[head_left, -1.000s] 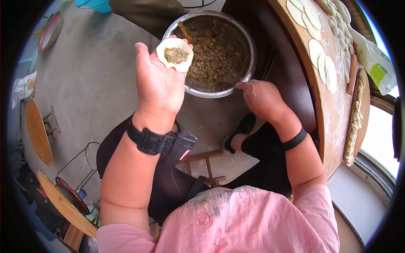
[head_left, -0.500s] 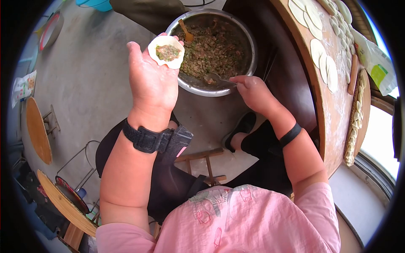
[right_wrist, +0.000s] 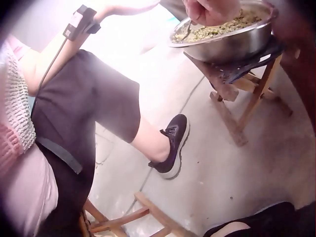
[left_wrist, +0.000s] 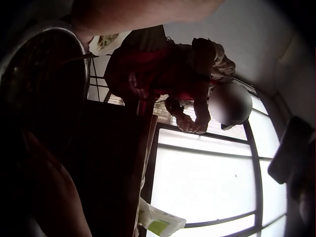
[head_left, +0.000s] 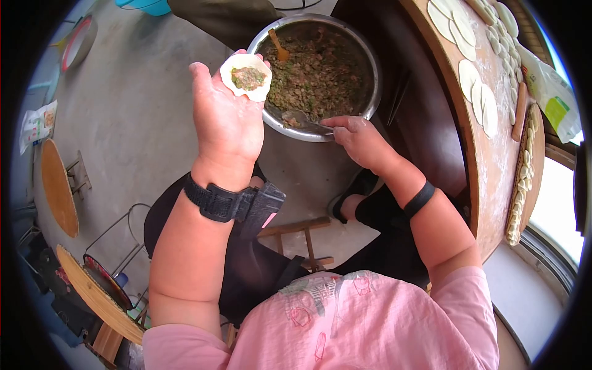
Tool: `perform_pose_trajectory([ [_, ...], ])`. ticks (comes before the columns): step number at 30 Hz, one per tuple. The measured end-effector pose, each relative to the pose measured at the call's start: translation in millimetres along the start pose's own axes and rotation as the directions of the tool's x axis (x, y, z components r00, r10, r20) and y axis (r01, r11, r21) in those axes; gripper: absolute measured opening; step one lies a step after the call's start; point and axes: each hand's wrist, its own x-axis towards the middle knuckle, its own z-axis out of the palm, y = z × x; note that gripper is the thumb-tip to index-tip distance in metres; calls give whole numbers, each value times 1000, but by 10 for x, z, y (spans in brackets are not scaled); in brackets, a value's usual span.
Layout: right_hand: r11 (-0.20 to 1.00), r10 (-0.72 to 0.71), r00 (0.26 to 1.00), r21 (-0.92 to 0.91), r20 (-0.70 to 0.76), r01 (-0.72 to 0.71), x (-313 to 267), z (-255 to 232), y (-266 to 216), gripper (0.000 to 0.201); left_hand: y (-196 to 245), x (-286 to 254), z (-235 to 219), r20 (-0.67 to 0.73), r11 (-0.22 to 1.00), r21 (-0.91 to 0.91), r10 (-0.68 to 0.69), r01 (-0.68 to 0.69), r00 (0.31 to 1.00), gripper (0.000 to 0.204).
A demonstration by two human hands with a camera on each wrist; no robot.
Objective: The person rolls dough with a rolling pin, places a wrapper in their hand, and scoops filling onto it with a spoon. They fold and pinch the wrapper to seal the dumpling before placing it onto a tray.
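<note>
My left hand (head_left: 227, 123) lies palm up with the thumb stretched out to the side. On its fingers rests a round white dough wrapper (head_left: 258, 95) with a dab of green-flecked minced filling (head_left: 248, 78) in its middle. Just right of it is a wide metal bowl (head_left: 375, 74) of the same filling. My right hand (head_left: 365, 143), over the bowl's near rim, pinches the handle of a metal spoon (head_left: 300, 116), whose bowl sits in the filling near the rim. A wooden spatula (head_left: 281, 50) stands in the filling at the far left side.
The bowl stands on a wooden stool (right_wrist: 227, 90). At right, a floured table (head_left: 493, 179) bears dough wrappers (head_left: 489, 111), small dough pieces, a rolling pin (head_left: 520, 112) and a row of pleated dough (head_left: 524, 179). Another person (left_wrist: 163, 69) is near the window.
My left hand has moved slightly back and left from over the bowl, with the filled wrapper on it. The right hand's spoon has shifted left along the near side of the bowl.
</note>
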Motion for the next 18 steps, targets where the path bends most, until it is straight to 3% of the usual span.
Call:
perform_pose_trajectory([
  [2, 963, 155, 986, 214, 65, -165, -102, -46, -221, 38, -5, 18, -19, -10, 1000, 14, 11, -11, 1000, 69],
  [5, 749, 171, 980, 633, 100, -195, -157, -165, -329, 38, -10, 38, -74, -34, 999, 36, 22, -20, 999, 70],
  [8, 768, 82, 997, 638, -10, -56, -227, -293, -567, 39, -30, 30, -85, -3, 999, 8, -45, 45, 999, 73],
  [10, 871, -85, 989, 472, -122, 134, -271, -287, -616, 38, -29, -24, -32, 50, 987, -15, -159, 160, 986, 76],
  [12, 916, -315, 921, 181, -228, 358, -262, -230, -577, 38, -39, -97, 68, 80, 978, -44, -200, 204, 976, 78],
  [13, 892, -435, 861, 8, -264, 453, -256, -214, -554, 39, -47, -117, 100, 95, 972, -58, -222, 228, 970, 79],
  [15, 712, -689, 690, -383, -220, 589, -229, -200, -517, 44, -73, -120, 98, 118, 964, -89, -240, 251, 964, 81],
  [18, 611, -715, 691, -574, -106, 545, -254, -133, -455, 51, -65, -107, 97, 115, 961, -115, -237, 250, 965, 83],
])
